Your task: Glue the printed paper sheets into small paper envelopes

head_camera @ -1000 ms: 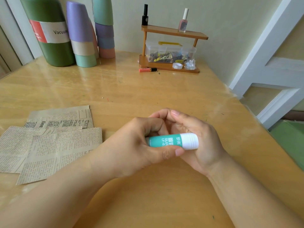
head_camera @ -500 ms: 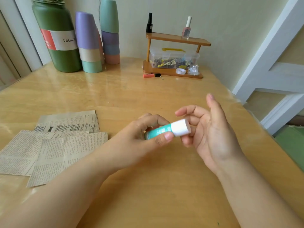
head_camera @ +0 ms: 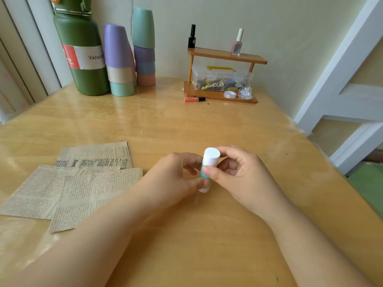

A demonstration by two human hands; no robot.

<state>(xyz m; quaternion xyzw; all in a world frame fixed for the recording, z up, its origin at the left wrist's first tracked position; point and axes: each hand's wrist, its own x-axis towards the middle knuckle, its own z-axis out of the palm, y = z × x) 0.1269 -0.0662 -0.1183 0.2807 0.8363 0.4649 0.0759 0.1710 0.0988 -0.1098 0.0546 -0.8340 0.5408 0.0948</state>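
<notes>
**Ana:** Head view first: what has changed around the glue stick (head_camera: 209, 170)?

**Ben:** A second ago it lay sideways between both hands. Half a second ago the right hand (head_camera: 241, 179) had let go and opened, with only the left hand (head_camera: 176, 179) holding it. Now the stick stands nearly upright, its white cap end (head_camera: 211, 156) on top, and both hands are on it again.

**Ana:** What does that mean for the job?

**Ben:** I'd judge the person is getting ready to pull the cap off. It's on for now, so no glue has reached any paper yet. This looks like the very start.

**Ana:** How do the hands sit?

**Ben:** The right hand's thumb and curled fingers pinch the cap end from the stick's right side. The left hand grips the lower, teal part of the body from the stick's left, thumb in front. Both forearms (head_camera: 99, 235) come up from the near edge and meet at the stick.

**Ana:** And the paper?

**Ben:** The printed paper sheets (head_camera: 74, 183) lie flat and overlapping on the wooden table (head_camera: 207, 235), well to the left of the stick, untouched. None looks folded into an envelope. Beyond the stick, by the wall, stand a green flask (head_camera: 83, 59), stacked cups (head_camera: 124, 59) and a small wooden shelf (head_camera: 221, 75).
</notes>
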